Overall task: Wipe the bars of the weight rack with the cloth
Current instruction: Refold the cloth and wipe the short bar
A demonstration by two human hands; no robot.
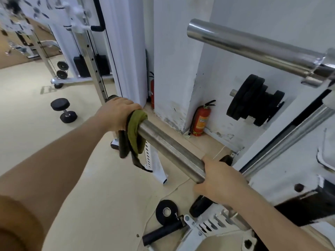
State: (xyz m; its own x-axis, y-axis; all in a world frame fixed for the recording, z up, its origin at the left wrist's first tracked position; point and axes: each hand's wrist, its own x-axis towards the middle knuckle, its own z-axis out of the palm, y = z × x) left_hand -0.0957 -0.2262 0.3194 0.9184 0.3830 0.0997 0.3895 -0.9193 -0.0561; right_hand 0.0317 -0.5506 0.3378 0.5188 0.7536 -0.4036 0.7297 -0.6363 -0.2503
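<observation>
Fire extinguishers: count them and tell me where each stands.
2. One fire extinguisher stands in the wall corner, left of the weight plates; a second extinguisher peeks from the gap beside the white pillar. Others may be hidden.

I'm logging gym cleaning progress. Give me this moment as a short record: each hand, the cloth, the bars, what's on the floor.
left hand: grips the cloth wrapped over the lower bar
right hand: grips the lower bar bare, nearer the camera
cloth: green, dark-edged, ends hanging below the bar
upper bar: shiny, no hand on it
floor: dumbbell, fire extinguisher, weight plate
</observation>
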